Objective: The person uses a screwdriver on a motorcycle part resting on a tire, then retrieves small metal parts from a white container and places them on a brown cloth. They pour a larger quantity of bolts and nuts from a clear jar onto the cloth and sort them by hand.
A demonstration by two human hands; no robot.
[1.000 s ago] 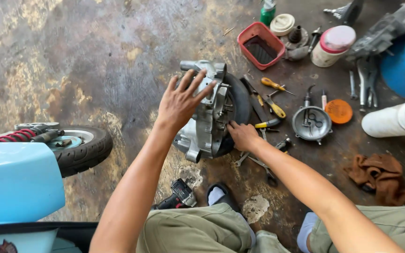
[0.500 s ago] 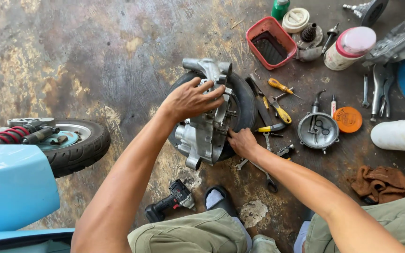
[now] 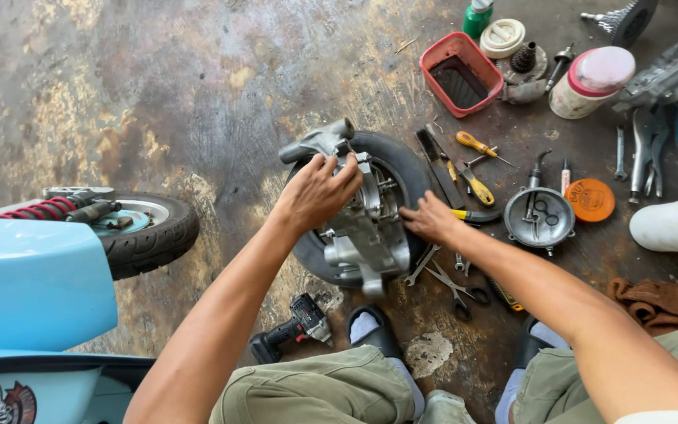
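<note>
- Comparing with the view a second ago, the left hand (image 3: pixel 319 191) is found changed from flat with fingers spread on the engine (image 3: pixel 362 228) to curled over its upper edge; a firmer hold is judged to have been taken.
- Left fingers (image 3: pixel 347 169) are seen bent and close together, hooked over the casing rim at its 11 o'clock side.
- The right hand (image 3: pixel 431 218) is noted at the 3 o'clock side of the engine, as before; its fingers (image 3: pixel 410 213) are held together, tips on the casing edge beside the tyre (image 3: pixel 406 169). Whether anything is pinched cannot be told.
- The engine is found on the floor (image 3: pixel 158 94) at frame centre, propped on its side with the tyre behind it, just beyond the person's sandals (image 3: pixel 374 330). It appears turned slightly more upright than a second ago; repositioning is judged to be under way.
- A drill (image 3: pixel 292 328) is recorded at 7 o'clock of the engine, apart from it.
- Pliers (image 3: pixel 457 286) and wrenches (image 3: pixel 421 265) are recorded at 4 o'clock, just beside it.
- Screwdrivers (image 3: pixel 476 184) lie at 2 o'clock; a round metal cover (image 3: pixel 541 218) and an orange lid (image 3: pixel 590 199) at 3 o'clock.
- A red tray (image 3: pixel 433 59) is noted at 1 o'clock, well apart.
- A blue scooter (image 3: pixel 33 283) with its wheel (image 3: pixel 151 232) stands at 9 o'clock, untouched.
- A brown rag (image 3: pixel 653 302) lies at 4 o'clock, far out.
</note>
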